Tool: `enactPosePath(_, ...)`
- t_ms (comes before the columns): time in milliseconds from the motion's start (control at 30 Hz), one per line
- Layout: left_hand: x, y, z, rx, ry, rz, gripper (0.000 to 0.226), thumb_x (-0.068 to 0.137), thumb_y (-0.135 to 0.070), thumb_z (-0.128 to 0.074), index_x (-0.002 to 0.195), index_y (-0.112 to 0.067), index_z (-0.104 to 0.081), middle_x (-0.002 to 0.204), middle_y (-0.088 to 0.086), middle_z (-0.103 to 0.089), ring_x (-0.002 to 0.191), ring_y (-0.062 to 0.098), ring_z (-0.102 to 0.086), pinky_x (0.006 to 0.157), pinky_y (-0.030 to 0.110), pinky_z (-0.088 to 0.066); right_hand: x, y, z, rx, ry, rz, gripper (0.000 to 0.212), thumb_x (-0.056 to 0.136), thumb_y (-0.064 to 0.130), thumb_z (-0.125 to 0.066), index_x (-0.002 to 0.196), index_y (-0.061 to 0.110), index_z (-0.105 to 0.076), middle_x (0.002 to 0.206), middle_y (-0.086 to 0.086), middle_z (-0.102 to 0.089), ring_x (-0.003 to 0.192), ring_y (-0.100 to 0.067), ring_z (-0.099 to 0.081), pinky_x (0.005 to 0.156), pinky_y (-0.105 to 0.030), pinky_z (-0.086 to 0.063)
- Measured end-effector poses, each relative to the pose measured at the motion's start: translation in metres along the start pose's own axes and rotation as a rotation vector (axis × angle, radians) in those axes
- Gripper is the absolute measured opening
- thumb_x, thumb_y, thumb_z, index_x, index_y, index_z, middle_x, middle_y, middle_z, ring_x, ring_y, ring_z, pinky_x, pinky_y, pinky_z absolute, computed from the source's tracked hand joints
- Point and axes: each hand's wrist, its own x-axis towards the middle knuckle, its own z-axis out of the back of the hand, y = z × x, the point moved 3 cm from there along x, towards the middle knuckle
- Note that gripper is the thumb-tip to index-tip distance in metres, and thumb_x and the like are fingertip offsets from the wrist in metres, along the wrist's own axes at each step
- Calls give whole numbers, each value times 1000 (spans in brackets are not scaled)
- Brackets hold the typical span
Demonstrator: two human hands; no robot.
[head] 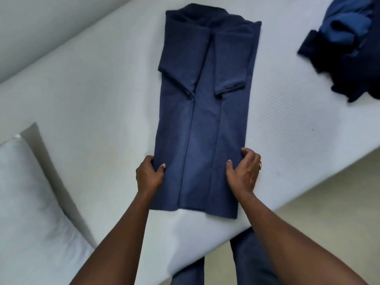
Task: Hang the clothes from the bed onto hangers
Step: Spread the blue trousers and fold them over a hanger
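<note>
A navy blue shirt point(202, 112) lies flat on the white bed point(98, 103), folded lengthwise into a long strip with both sleeves turned in over the back and the collar at the far end. My left hand point(149, 173) pinches the strip's left edge near the bottom, thumb on top and fingers under the cloth. My right hand point(244, 171) grips the right edge at the same height, thumb on the fabric, a ring on one finger. No hanger is in view.
A crumpled pile of dark and lighter blue clothes point(347, 52) lies on the bed at the upper right. A white pillow point(30, 202) sits at the lower left. The bed's edge runs diagonally at the lower right, with beige floor point(329, 212) and my jeans-clad legs point(250, 262) below.
</note>
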Motion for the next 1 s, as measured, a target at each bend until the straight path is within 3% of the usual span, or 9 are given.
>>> enactPosePath(167,-26,43,-2,-55,173,142,32,93,-25,-74,119,-9,-65,111,3,-69,99,26,-65,80,34,-51,-52,-41,2,217,234,-353,34,92,35,-76,113,15,-58,107,0,-64,100,-25,-65,83,-36,-51)
enactPosePath(267,-46,73,-3,-187,246,226,30,92,-22,-76,117,-8,-68,112,6,-73,98,27,-69,76,36,-59,-80,-58,8,244,284,-372,26,93,32,-78,102,12,-64,95,3,-67,92,-21,-67,76,-32,-53)
enactPosePath(333,-55,87,-1,-242,253,256,26,92,-21,-77,111,-6,-70,108,10,-75,95,30,-72,79,44,-64,-90,-64,15,295,252,-386,27,93,31,-78,105,12,-64,97,4,-68,92,-17,-67,76,-30,-53)
enactPosePath(433,-73,88,8,-262,247,245,25,92,-18,-77,111,-7,-66,105,14,-75,83,28,-75,70,36,-64,-100,-64,23,333,363,-392,32,93,25,-77,117,18,-58,106,3,-68,95,-14,-66,72,-21,-50)
enactPosePath(600,-89,31,44,-247,222,17,48,93,-14,-73,127,-34,-47,79,8,-77,65,25,-73,66,34,-58,-100,-37,58,430,289,-407,43,91,20,-75,126,26,-49,89,-7,-73,83,-21,-71,72,-43,-62)
enactPosePath(733,-56,-47,70,-419,228,-15,10,94,-2,-66,100,-9,-71,82,20,-74,55,27,-68,58,33,-55,-50,7,82,647,312,-509,23,91,10,-72,111,17,-63,94,-11,-73,74,-25,-73,55,-40,-62)
enactPosePath(833,0,-108,68,-545,206,45,9,94,-6,-66,88,-6,-73,76,17,-69,49,20,-65,54,28,-56,18,41,84,803,335,-589,4,94,3,-63,92,4,-67,82,-14,-68,56,-20,-67,51,-31,-58)
enactPosePath(900,44,-146,63,-647,203,81,13,99,-16,-61,94,-9,-70,79,18,-71,54,22,-69,55,29,-58,69,60,77,909,344,-602,13,100,11,-59,99,1,-67,87,-17,-73,65,-26,-74,58,-35,-62)
enactPosePath(1000,105,-172,52,-692,155,100,29,106,-43,-49,108,-15,-60,96,18,-74,81,32,-75,73,41,-64,131,74,61,995,338,-561,35,110,36,-46,124,5,-51,105,-25,-74,91,-38,-77,69,-43,-64)
